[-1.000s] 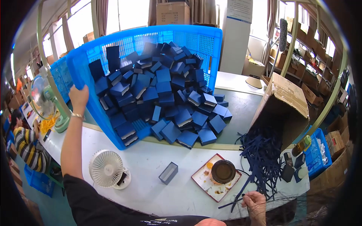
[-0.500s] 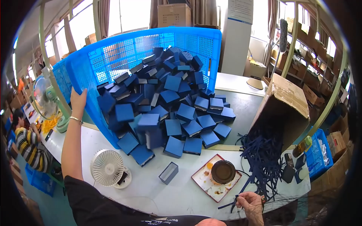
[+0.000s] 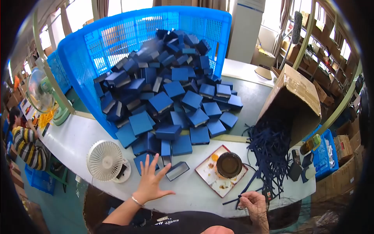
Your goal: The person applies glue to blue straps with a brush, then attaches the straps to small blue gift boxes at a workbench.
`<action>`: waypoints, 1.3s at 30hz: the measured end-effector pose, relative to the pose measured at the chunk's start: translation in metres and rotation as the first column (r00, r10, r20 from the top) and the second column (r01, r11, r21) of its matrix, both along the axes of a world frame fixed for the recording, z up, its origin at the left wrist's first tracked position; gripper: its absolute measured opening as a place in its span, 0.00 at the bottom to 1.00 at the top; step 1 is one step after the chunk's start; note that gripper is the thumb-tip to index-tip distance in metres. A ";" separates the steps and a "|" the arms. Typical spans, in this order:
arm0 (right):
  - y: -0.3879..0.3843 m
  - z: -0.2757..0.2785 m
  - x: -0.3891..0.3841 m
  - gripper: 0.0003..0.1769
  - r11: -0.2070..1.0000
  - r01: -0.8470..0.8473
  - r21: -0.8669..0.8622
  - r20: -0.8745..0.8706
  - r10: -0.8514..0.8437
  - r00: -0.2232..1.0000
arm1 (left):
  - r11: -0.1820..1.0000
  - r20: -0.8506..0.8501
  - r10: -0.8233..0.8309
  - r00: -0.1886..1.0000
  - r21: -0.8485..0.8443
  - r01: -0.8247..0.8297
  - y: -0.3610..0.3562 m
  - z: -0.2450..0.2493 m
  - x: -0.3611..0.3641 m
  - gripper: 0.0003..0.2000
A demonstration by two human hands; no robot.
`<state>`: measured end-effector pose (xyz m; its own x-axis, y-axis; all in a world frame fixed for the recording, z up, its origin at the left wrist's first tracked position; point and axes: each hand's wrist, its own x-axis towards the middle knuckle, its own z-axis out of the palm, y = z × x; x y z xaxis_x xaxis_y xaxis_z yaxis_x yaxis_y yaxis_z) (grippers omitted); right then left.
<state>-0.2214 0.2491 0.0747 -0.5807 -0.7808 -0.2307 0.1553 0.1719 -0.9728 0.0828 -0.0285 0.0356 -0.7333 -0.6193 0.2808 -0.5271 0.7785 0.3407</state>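
My left hand (image 3: 150, 181) is spread open over the table, fingers reaching toward the nearest blue boxes (image 3: 182, 145). Just right of its fingertips lies a small open-topped box (image 3: 177, 171) with pale edges. At the front edge, my right hand (image 3: 253, 204) pinches a dark blue ribbon strip (image 3: 230, 201), whose end sticks out to the left. A heap of small blue boxes spills from a tipped blue plastic basket (image 3: 80, 89) onto the table. Between the hands, a dark round pot (image 3: 229, 164) rests on a stained, red-rimmed tray (image 3: 206, 175).
On the left stands a small white fan (image 3: 104, 160). A tilted cardboard carton (image 3: 292, 105) spills a tangle of dark blue strips (image 3: 269, 156) at the right. A person in a striped shirt (image 3: 29, 146) sits far left, near a green fan (image 3: 54, 97).
My left hand has let go of the basket's edge and come down over the table, fingers spread. Several boxes have slid nearer the front. My right hand still pinches the strip.
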 end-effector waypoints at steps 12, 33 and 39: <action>0.018 0.008 0.011 0.09 0.997 0.010 0.075 0.124 -0.019 0.992 | 0.984 -0.115 0.145 0.983 -0.089 -0.156 -0.004 -0.054 -0.037 0.41; -0.008 -0.031 -0.038 0.07 0.996 0.008 0.088 0.083 -0.015 0.996 | 0.894 -0.245 -0.192 0.950 0.357 0.272 0.008 0.000 -0.074 0.59; -0.049 -0.048 -0.068 0.08 0.979 -0.072 0.190 0.127 0.048 0.991 | 0.727 -0.403 -0.002 0.915 0.628 0.278 0.045 -0.061 -0.080 0.57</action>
<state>-0.2897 0.1997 0.0268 -0.4927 -0.7469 -0.4466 0.2535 0.3677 -0.8947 0.0027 0.0165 -0.0254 -0.7614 -0.6415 0.0932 -0.1668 0.3328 0.9281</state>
